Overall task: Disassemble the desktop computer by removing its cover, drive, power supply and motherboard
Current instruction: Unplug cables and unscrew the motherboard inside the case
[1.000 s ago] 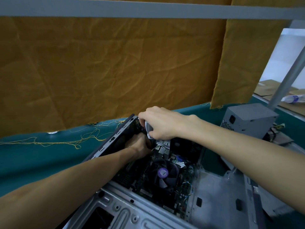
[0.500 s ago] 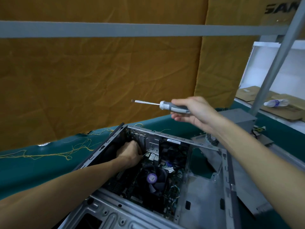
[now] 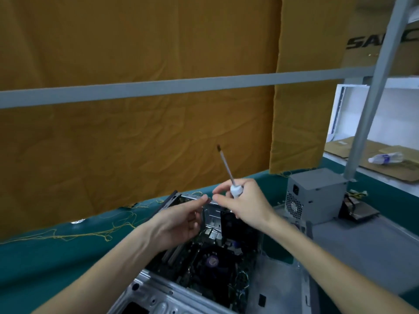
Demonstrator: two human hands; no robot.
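Your bench is covered in a teal cloth [image 3: 38,264], with loose yellow threads [image 3: 74,232] trailing over it at the left, and a mustard curtain [image 3: 136,137] hangs behind it, crossed by a grey rail [image 3: 158,87]. In the middle, the computer case [image 3: 181,293] lies open on its side in front of you, the motherboard [image 3: 204,261] with its fan still seated inside. Farther right, the grey power supply [image 3: 315,196] stands out of the case on a flat metal panel [image 3: 362,243], which may be the cover, though you cannot be sure from here. Beyond it an upright grey post [image 3: 371,91] rises, and a plastic bottle [image 3: 385,158] lies on cardboard sheets [image 3: 353,150] on the neighbouring bench. Your left hand [image 3: 176,223] is raised above the open case, palm turned up, thumb and forefinger brought together at the tips; whether they pinch anything is too small to tell. Your right hand [image 3: 247,205] sits just beside it, fingertips nearly meeting the left's, its curled fingers wrapped round the handle of a screwdriver [image 3: 229,171] whose shaft points up and away from you.
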